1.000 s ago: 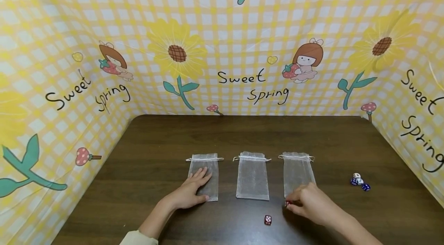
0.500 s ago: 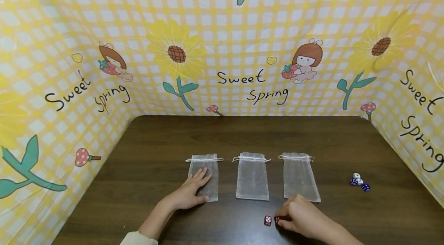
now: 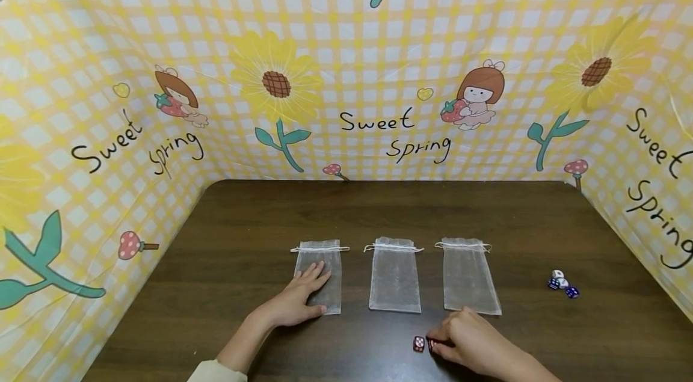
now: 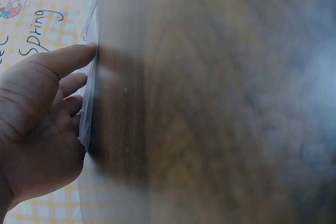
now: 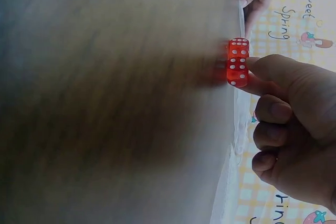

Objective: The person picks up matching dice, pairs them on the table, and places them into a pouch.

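Note:
Three sheer white drawstring bags lie flat in a row: a left bag [image 3: 334,280], a middle bag [image 3: 394,280] and a right bag [image 3: 470,280]. My left hand [image 3: 295,301] rests on the left bag with its fingers spread. Just below the right bag, my right hand [image 3: 470,337] pinches a red die [image 3: 431,346] at the table surface between thumb and forefinger. Close to its left sits another red die [image 3: 418,343], apart or nearly touching. In the right wrist view the red dice [image 5: 238,69] overlap, and the other fingers are curled into the palm.
Two blue dice [image 3: 572,292] and two white dice [image 3: 557,274] sit clustered on the right of the dark wooden table [image 3: 379,207]. A yellow checked cloth [image 3: 368,69] with flowers and lettering stands around the back and sides.
My right hand has moved left and toward me with its red die, from the right bag's lower edge to beside the other red die. My left hand has stayed put.

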`<state>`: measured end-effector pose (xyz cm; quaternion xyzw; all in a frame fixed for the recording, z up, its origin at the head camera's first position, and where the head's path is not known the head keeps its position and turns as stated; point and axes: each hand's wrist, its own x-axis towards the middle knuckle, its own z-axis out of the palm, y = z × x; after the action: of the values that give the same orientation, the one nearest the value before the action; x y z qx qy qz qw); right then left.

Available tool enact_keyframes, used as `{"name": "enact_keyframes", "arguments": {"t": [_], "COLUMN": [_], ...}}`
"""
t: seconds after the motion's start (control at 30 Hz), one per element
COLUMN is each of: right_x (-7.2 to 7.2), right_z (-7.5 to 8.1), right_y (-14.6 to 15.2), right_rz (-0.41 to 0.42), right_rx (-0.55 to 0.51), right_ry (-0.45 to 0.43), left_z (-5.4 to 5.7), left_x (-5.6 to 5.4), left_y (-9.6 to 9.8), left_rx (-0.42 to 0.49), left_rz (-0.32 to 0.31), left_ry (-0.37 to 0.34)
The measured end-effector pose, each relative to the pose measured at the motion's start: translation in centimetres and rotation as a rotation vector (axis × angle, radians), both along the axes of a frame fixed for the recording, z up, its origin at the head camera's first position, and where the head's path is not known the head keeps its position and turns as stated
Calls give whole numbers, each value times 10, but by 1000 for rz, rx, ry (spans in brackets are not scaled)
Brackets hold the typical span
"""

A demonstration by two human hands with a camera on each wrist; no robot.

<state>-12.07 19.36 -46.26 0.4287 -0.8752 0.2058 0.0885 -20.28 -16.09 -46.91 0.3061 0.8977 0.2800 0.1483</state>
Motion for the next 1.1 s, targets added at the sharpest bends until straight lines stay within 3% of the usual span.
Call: {"name": "enact_keyframes", "arguments": {"t": [0.13, 0.33, 0.53, 0.73, 0.93, 1.1], "right_x": [0, 2, 3, 3, 4, 3], "right_z": [-1, 3, 3, 8, 13, 17], "right_y": [1, 3, 3, 6, 9, 10], "right_rz": [0, -70, -83, -136, -182, -220], "right_rx": [2, 24, 9, 0, -14, -27], "right_ry": [-22, -98, -85, -134, -80, -47], "left_z": [0, 2, 2, 1, 2, 5], "left_x": [0, 0, 0, -1, -2, -4], "left_y": [0, 0, 0, 0, 1, 0], "left_rx": [-1, -5, -5, 2, 9, -1], "left_rz": [-2, -4, -3, 5, 41, 75], "left_ry": [3, 1, 2, 0, 3, 47]}}
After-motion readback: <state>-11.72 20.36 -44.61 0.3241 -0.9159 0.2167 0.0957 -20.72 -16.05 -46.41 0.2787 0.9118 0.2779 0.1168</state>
